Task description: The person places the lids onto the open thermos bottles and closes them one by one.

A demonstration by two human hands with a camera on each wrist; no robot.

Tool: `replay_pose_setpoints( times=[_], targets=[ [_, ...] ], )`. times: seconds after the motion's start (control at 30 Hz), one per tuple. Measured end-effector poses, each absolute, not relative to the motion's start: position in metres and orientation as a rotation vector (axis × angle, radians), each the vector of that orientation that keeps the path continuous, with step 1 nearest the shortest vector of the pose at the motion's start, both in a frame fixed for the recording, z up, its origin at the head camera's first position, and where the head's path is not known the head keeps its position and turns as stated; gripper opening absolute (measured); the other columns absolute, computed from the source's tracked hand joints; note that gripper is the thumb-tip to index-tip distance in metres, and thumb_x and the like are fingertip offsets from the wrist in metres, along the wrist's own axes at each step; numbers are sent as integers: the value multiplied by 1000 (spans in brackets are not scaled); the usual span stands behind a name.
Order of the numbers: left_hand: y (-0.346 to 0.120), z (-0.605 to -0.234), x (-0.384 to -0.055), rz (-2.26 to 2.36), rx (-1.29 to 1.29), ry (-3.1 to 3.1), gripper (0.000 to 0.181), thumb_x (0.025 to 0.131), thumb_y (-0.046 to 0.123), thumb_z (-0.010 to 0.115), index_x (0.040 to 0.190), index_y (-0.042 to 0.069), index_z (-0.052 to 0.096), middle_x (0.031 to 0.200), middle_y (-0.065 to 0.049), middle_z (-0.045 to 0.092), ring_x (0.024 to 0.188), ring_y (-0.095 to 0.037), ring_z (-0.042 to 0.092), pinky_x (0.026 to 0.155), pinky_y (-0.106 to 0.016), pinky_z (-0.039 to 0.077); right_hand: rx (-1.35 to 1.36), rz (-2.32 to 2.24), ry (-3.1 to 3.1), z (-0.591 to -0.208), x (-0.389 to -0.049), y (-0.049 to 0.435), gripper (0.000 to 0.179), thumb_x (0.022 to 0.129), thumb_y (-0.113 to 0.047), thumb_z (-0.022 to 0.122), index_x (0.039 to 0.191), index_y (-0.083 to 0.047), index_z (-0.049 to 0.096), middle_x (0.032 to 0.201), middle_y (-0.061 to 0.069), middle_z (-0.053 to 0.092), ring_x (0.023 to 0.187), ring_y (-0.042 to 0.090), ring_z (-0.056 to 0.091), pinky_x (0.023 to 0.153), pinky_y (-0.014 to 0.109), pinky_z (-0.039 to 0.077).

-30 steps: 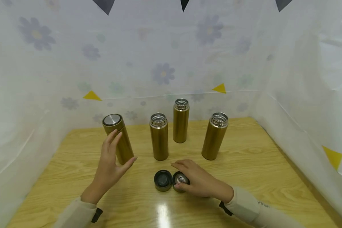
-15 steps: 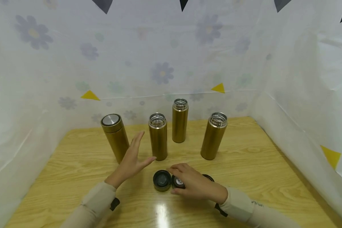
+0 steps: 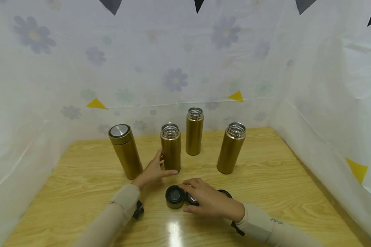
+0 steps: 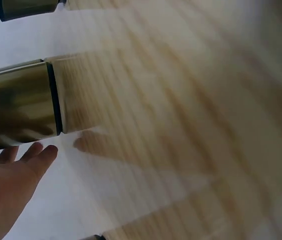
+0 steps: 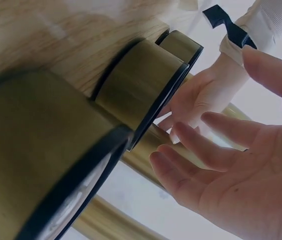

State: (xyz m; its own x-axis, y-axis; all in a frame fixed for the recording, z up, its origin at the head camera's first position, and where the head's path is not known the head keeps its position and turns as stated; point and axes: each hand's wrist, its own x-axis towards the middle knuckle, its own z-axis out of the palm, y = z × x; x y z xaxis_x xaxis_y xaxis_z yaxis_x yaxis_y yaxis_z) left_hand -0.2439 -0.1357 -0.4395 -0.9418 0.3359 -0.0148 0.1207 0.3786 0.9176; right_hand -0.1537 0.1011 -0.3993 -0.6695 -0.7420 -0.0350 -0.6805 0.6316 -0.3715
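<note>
The left hand (image 3: 151,174) has its thumb and fingers apart about an upright, open-mouthed gold metal bottle (image 3: 172,152), thumb before the base and fingers along one side, apparently to span its round body, though contact cannot be told; its long axis runs vertical, steel mouth facing up, presumably for steadiness on its flat base. The right hand (image 3: 211,199), fingers loosely bent, parted and gripping nothing, hovers over a round black-and-gold lid (image 3: 192,199), seemingly to keep it within reach. Beyond the left fingers' knuckles stands a capped gold bottle (image 3: 128,157).
</note>
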Motion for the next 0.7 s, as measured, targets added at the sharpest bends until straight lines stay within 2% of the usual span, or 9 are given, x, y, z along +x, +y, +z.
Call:
replay_pose_setpoints(
  times=[0.13, 0.5, 0.7],
  targets=[
    [-131, -442, -248, 1628, 348, 2420, 102, 81, 28, 79, 155, 23, 8, 152, -14, 30, 138, -40, 31, 110, -57, 30, -1160, -496, 2667, -398, -153, 101, 64, 91, -41, 64, 145, -15, 41, 143, 6, 43, 133, 24, 38, 105, 47, 41],
    [-130, -445, -256, 1607, 335, 2467, 95, 79, 28, 81, 152, 19, 21, 146, -15, 40, 134, -39, 38, 108, -55, 35, -1178, -476, 2663, -399, -157, 96, 66, 92, -44, 63, 147, -16, 39, 144, 6, 42, 134, 24, 38, 103, 47, 42],
    [-130, -446, -258, 1620, 352, 2469, 87, 78, 24, 81, 148, 18, 30, 141, -14, 46, 133, -37, 41, 108, -54, 35, -1172, -378, 2720, -399, -161, 87, 68, 89, -44, 66, 145, -12, 42, 136, 7, 50, 121, 23, 47, 95, 39, 48]
  ],
)
